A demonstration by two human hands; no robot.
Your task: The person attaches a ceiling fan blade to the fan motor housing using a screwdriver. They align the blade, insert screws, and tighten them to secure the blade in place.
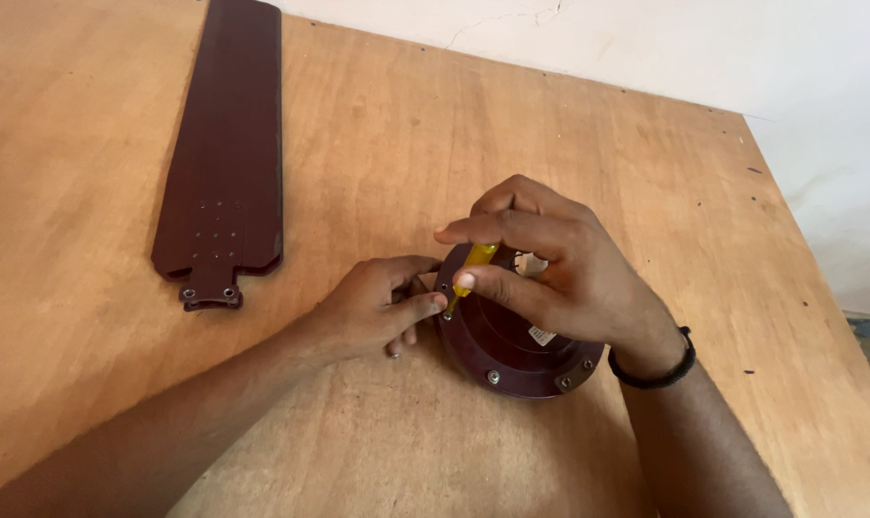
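Screw-driving looks underway: right hand [560,273] fingers grip a yellow screwdriver [470,266] at the maroon fan motor housing [512,350] rim, left hand [373,307] fingers curled narrow, steadying it. Next needs steady downward pressure.

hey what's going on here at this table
A person is working a yellow-handled screwdriver with the right hand at the left rim of a round dark-brown fan motor housing on a wooden table. The left hand rests against the housing's edge beside the tool tip. One detached fan blade lies apart to the left.
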